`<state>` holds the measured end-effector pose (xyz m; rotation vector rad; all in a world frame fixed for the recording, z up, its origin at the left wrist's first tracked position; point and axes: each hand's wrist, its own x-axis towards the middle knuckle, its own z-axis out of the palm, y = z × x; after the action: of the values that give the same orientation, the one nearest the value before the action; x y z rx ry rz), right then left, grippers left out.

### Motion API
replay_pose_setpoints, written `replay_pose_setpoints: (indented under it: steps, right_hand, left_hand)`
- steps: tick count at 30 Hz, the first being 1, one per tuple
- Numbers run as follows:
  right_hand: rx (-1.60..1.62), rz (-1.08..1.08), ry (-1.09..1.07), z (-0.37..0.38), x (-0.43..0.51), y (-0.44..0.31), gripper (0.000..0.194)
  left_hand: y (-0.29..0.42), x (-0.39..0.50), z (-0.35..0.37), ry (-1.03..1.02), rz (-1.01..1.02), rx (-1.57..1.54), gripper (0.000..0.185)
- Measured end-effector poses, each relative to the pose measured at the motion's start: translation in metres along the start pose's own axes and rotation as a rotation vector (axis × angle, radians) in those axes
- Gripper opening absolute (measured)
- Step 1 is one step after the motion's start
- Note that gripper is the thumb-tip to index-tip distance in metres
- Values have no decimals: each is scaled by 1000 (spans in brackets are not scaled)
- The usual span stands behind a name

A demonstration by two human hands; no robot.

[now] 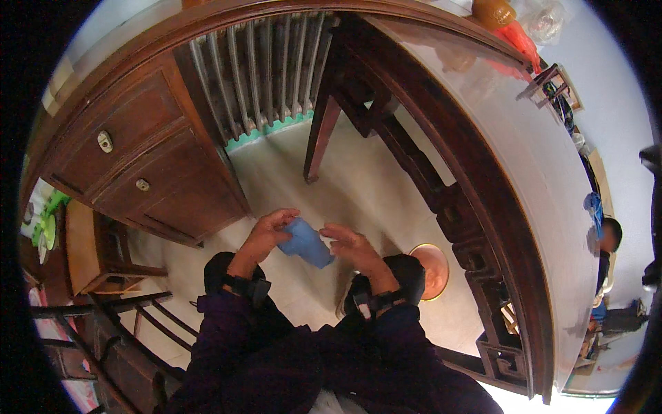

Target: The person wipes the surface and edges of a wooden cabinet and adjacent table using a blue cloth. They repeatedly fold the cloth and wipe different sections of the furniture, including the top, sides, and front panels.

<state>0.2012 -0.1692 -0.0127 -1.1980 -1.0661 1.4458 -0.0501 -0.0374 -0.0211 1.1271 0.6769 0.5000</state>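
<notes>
A soft light-blue piece [305, 243], perhaps cloth or thin plastic, hangs above the floor between my knees. My left hand [264, 235] pinches its upper left corner between thumb and fingers. Close to its right side is my right hand [354, 246], its fingers and thumb apart; whether a fingertip touches the blue piece is hard to see. Each wrist wears a black strap with a small device. The blue piece narrows towards its lower right end.
Left stands a dark wooden cabinet [150, 155], beside a radiator [264, 72]. A carved wooden table [465, 171] curves along the right, above a round orange-pink basin [437, 269] on the floor. A wooden chair [129, 331] is lower left. Another person [610, 238] appears far right.
</notes>
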Motion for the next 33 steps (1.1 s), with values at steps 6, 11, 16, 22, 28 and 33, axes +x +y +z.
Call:
replay_pose_setpoints:
  steps: [6,11,16,22,28,33]
  right_hand:
    - [-168,93,-73,37,13,33,54]
    - [-192,122,117,32,20,46,40]
    - [-472,-1,453,32,30,51,41]
    - [-742,-97,402,50,22,45,58]
    - [-304,-192,270,44,24,57,55]
    - [-135,-37,370,28,16,63,46]
  left_hand:
    - [0,-1,9,-105,26,18,60]
    - [-26,17,-4,252,197,196,51]
    - [-40,21,10,183,-11,378,44]
    - [-47,18,49,69,-115,76,48]
    - [-43,25,43,136,-115,37,44]
    - [5,44,26,317,-1,105,41]
